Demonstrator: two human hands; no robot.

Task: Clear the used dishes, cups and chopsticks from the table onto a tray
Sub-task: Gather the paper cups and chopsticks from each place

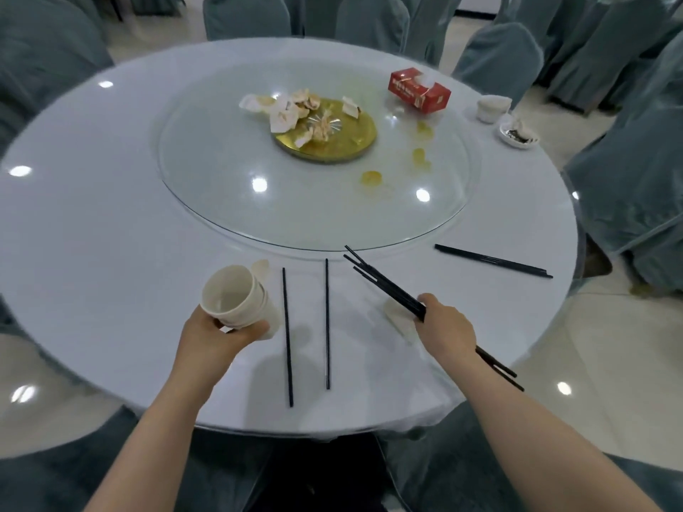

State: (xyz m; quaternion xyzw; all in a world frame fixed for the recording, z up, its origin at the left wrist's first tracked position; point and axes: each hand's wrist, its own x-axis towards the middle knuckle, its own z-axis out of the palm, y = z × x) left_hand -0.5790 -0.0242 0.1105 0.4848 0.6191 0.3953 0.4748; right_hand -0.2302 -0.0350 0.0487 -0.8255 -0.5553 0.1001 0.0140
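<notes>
My left hand (218, 336) grips a stack of white paper cups (236, 295), tilted with the mouth toward me, above the near edge of the round white table (92, 230). My right hand (445, 323) holds a bundle of black chopsticks (384, 284) pointing up and left over the table. Two single black chopsticks (287, 336) (327, 323) lie apart between my hands. Another pair of chopsticks (493, 261) lies at the right edge. A white cup (493, 108) and a small white dish (517, 134) with dark scraps sit at the far right.
A glass turntable (221, 171) fills the table's middle, carrying a gold plate (332, 136) with crumpled tissues and several yellow spills. A red tissue box (419, 90) stands beyond it. Grey-green covered chairs (499, 57) ring the table. A crumpled napkin (397, 315) lies under my right hand.
</notes>
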